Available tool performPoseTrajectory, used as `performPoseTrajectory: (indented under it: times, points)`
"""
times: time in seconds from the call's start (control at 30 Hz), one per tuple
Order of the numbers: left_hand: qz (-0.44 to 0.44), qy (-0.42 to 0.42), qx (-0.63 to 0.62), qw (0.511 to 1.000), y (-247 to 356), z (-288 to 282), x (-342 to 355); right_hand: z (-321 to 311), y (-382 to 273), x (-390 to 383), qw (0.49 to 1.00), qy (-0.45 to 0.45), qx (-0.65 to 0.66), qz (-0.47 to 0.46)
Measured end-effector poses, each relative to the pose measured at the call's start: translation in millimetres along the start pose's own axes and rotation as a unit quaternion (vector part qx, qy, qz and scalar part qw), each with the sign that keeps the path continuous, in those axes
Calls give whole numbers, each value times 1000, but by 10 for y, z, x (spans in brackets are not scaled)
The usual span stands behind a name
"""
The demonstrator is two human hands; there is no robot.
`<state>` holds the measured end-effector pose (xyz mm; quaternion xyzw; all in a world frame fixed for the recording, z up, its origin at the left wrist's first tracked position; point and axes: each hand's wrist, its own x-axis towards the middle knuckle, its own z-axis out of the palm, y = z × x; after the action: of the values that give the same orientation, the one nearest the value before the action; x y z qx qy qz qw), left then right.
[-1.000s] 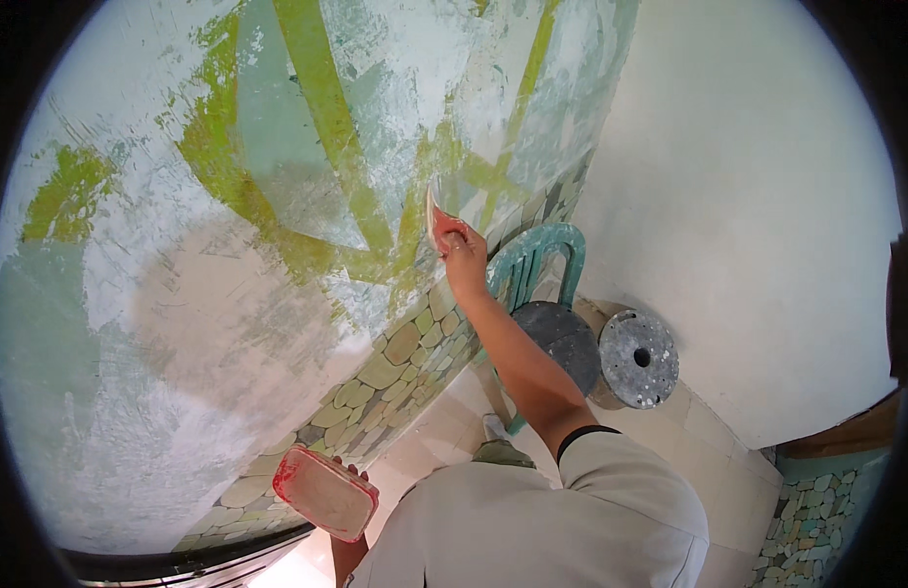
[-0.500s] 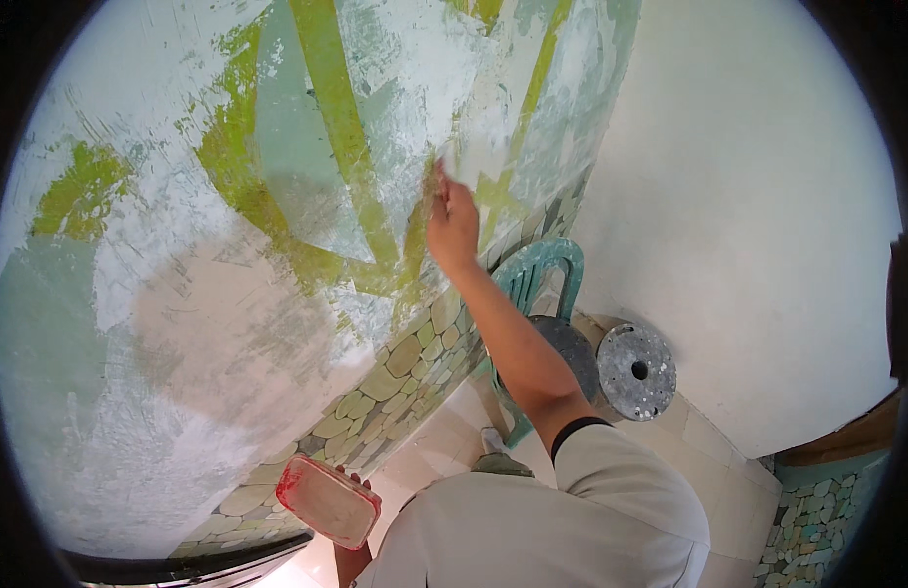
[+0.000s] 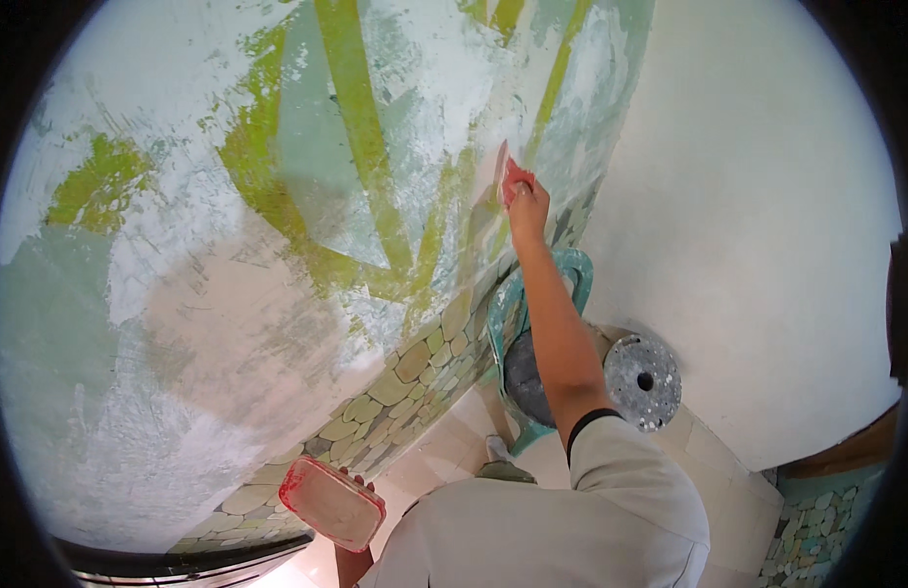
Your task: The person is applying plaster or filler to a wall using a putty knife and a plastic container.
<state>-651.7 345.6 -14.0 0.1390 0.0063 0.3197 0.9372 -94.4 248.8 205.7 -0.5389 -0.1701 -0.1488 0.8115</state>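
The fingers of my right hand (image 3: 528, 210) are clamped on a small, flat, red spreader with a pale, smeared edge (image 3: 516, 174). I pinch it at its near end, I judge so that the long edge stays free to lie along the wall; it is at the painted surface, though I cannot tell how firmly it presses. My arm is stretched well out, since that patch lies far from my body.

My left hand (image 3: 362, 483) is curled against the side of a shallow, red-rimmed rectangular tub holding pale paste (image 3: 334, 506). Fingertips show at its edge; my thumb is hidden. I hold it low and close, tilted towards me, probably to have the paste within reach.

Beyond is the white, mint and lime-green patchy wall (image 3: 229, 323), with a band of flat greenish stones (image 3: 383, 388) along its foot. Under my right forearm stands a teal slatted plastic chair (image 3: 577, 271), with a round, paint-spattered grey lid-like disc (image 3: 625, 380) just beside it.
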Motion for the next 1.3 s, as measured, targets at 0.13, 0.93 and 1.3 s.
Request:
performPoseTrajectory:
  times: [0.13, 0.93, 1.3]
  points:
    - [-22, -76, 39, 996, -16, 156, 24, 220, -230, -589, 997, -57, 38, 36]
    - [-24, -71, -57, 996, 71, 79, -15, 583, -602, -2321, 937, -267, -166, -154]
    - [1, -52, -55, 997, 52, 203, 21, 522, -151, -1749, 978, -131, -123, -103]
